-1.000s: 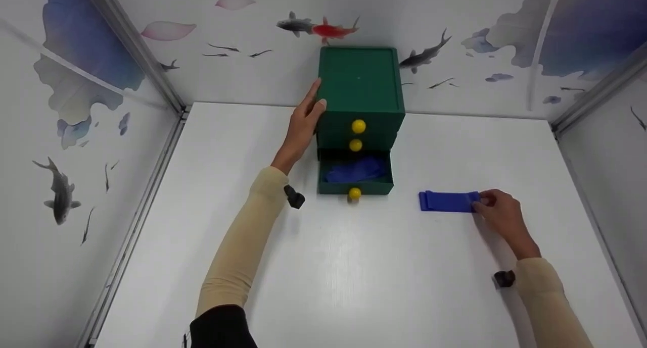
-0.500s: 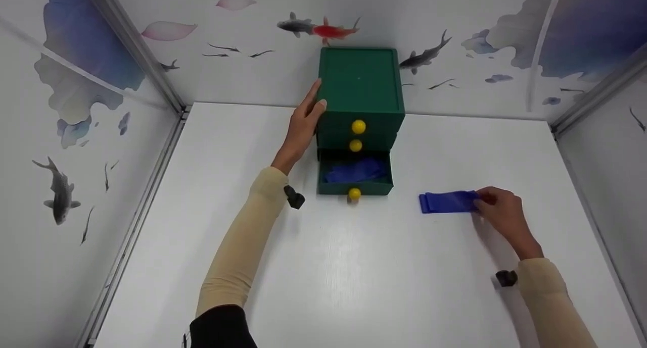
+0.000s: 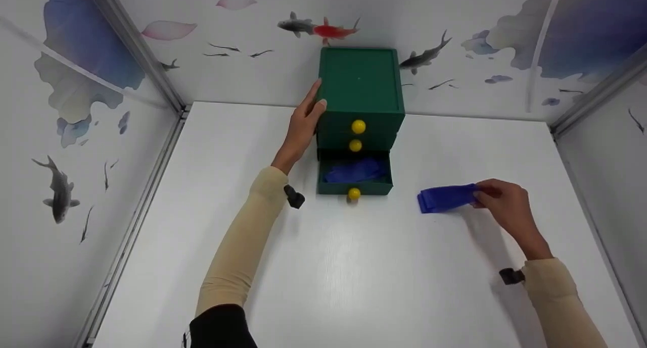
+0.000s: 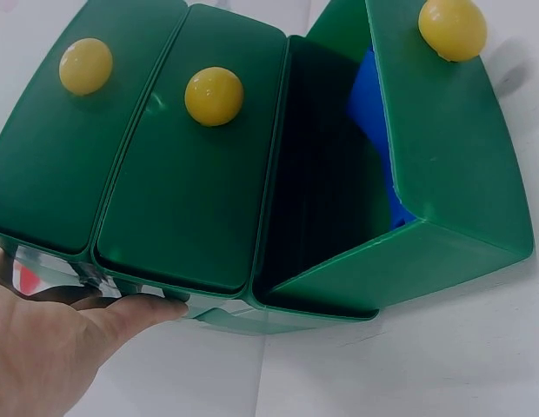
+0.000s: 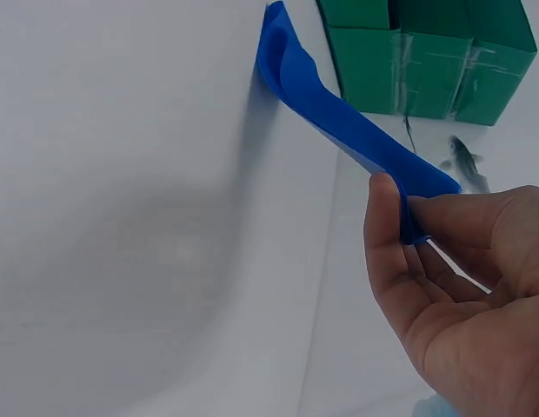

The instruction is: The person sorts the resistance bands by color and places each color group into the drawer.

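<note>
A green cabinet of three drawers (image 3: 360,80) with yellow knobs stands against the back wall. My left hand (image 3: 301,126) rests on its left side, fingers straight along it and the thumb near the front edge. The bottom drawer (image 3: 336,188) is pulled out, and a blue strip (image 3: 356,170) lies inside. To the right of the cabinet, my right hand (image 3: 505,206) pinches the right end of a folded blue strip (image 3: 445,198) between thumb and fingers. That end is lifted, while the far end, looped over (image 5: 282,52), stays down at the table.
The white table (image 3: 343,277) reaches to the back wall, which has painted fish. A metal frame edge (image 3: 136,201) runs along the left side wall. The drawer's yellow knob (image 3: 354,194) juts forward over the table.
My right hand has raised the near end of the folded blue strip and shifted slightly up and right. The strip now slants. My left hand and the cabinet have not moved.
</note>
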The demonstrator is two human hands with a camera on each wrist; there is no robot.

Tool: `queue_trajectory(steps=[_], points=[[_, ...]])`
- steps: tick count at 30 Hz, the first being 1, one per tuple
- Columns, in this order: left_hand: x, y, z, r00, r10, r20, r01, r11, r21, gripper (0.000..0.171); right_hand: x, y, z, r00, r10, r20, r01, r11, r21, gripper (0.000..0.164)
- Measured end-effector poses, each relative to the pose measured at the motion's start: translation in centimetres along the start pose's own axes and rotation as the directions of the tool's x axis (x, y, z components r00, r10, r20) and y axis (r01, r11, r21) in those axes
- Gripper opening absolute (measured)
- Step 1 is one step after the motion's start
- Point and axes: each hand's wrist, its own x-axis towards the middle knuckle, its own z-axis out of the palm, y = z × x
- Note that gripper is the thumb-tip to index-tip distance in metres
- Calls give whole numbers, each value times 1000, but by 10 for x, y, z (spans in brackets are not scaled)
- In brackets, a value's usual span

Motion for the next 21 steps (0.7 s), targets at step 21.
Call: queue_trajectory(steps=[21], points=[[4, 0, 2, 1000, -9, 5, 9, 1000, -8, 62, 12, -76, 25, 991, -123, 45, 123, 992, 3, 21]])
